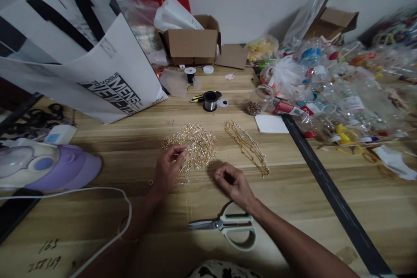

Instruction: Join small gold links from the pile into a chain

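A heap of gold and silver chain pieces (pixel 198 143) lies in the middle of the wooden table. At its left edge is my left hand (pixel 167 167), thumb and forefinger brought together; whatever they hold is too small to make out. My right hand (pixel 234 184) rests just below and right of the heap, fingers curled and pinched at the end of a thin silver chain (pixel 195 180). That chain runs leftward along the table, passing by my left hand, with a small ring (pixel 150 182) beyond. Finished-looking gold and silver chains (pixel 247 147) lie stretched out to the right.
Scissors (pixel 216 224) lie below my right hand. Behind the heap are a wire spool (pixel 210 101), a black-thread spool (pixel 190 75) and a jar of beads (pixel 257 103). A white bag (pixel 124 61) and purple appliance (pixel 78 165) stand left; plastic bottles (pixel 345 91) crowd the right.
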A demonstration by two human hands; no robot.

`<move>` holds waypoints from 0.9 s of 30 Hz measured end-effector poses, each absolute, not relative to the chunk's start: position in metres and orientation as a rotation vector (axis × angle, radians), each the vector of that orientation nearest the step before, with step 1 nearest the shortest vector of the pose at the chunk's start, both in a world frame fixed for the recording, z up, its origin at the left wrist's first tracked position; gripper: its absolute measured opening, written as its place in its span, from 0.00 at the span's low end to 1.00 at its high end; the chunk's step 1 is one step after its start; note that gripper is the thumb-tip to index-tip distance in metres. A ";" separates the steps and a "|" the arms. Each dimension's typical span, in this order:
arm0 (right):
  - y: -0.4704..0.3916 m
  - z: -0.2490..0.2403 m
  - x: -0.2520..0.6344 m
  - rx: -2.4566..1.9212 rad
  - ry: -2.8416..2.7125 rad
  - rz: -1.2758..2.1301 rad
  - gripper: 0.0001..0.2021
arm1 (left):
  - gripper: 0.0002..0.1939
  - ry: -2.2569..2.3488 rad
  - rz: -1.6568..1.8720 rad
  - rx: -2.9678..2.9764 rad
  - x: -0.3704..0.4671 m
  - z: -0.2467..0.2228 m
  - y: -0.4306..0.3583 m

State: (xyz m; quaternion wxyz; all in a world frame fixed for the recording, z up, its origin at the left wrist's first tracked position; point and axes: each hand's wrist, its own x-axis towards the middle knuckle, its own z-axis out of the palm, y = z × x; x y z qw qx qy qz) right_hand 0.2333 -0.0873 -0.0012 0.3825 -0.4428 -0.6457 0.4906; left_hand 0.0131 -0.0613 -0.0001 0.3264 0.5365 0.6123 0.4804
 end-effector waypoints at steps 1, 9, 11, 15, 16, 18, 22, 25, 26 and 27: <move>-0.087 -0.002 0.233 -1.131 -1.635 1.268 0.11 | 0.10 1.614 1.248 1.446 0.010 0.001 -0.060; -0.087 -0.004 0.233 -1.126 -1.613 1.297 0.10 | 0.04 1.575 1.065 1.807 -0.006 0.012 -0.056; -0.087 -0.004 0.233 -1.127 -1.616 1.302 0.10 | 0.04 1.510 0.950 1.891 -0.009 0.014 -0.056; -0.087 -0.006 0.233 -1.133 -1.621 1.310 0.11 | 0.06 1.375 0.705 2.050 -0.012 0.017 -0.056; -0.087 -0.006 0.233 -1.134 -1.622 1.312 0.11 | 0.06 1.350 0.648 2.094 -0.012 0.018 -0.056; -0.087 -0.006 0.233 -1.136 -1.620 1.314 0.11 | 0.06 1.315 0.545 2.185 -0.012 0.019 -0.057; -0.087 -0.004 0.233 -1.132 -1.620 1.302 0.12 | 0.07 1.275 0.418 2.331 -0.010 0.021 -0.060; -0.087 -0.004 0.233 -1.127 -1.625 1.296 0.12 | 0.07 1.275 0.405 2.382 -0.008 0.019 -0.061; -0.087 -0.004 0.233 -1.128 -1.629 1.294 0.12 | 0.07 1.284 0.410 2.388 -0.007 0.018 -0.061; -0.087 -0.004 0.232 -1.129 -1.633 1.290 0.12 | 0.08 1.296 0.417 2.392 -0.007 0.018 -0.061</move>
